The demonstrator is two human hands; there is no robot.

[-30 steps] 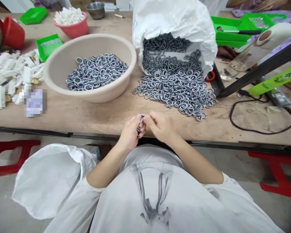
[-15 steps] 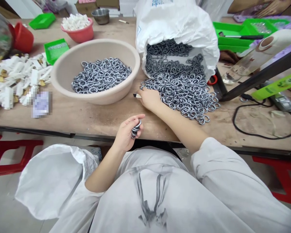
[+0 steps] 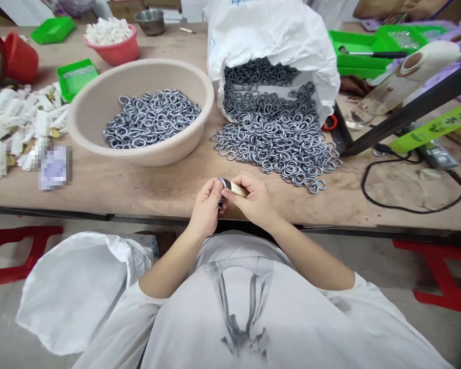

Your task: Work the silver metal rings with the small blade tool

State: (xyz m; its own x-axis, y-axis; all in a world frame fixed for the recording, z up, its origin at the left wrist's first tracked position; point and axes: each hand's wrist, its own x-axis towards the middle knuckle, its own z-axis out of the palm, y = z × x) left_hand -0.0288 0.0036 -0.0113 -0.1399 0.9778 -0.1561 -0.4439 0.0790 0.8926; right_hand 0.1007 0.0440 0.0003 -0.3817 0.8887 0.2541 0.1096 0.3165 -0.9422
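Observation:
Close to the table's front edge, my left hand (image 3: pixel 205 210) is closed around several grey metal rings (image 3: pixel 221 203). Against them, my right hand (image 3: pixel 258 204) pinches a short pale-handled tool (image 3: pixel 238 189) with a dark end; its exact kind is unclear. The dark end meets the rings at my left fingertips, and the fingers partly hide the contact. Beyond my hands, a heap of similar rings (image 3: pixel 276 143) spills from a white sack (image 3: pixel 272 36) lying on its side. To the left stands a beige basin (image 3: pixel 146 155) with many more rings inside.
White plastic pieces (image 3: pixel 19 123) lie at the left, near a green tray (image 3: pixel 77 79) and a red bowl (image 3: pixel 113 51). A dark metal bar (image 3: pixel 403 113), a bottle (image 3: pixel 388 92) and a black cable (image 3: pixel 364 187) occupy the right. An open white bag (image 3: pixel 72 292) sits below the table.
My right hand has come back from beside the ring heap to my left hand, bringing the pale-handled tool against the held rings. The view has shifted slightly.

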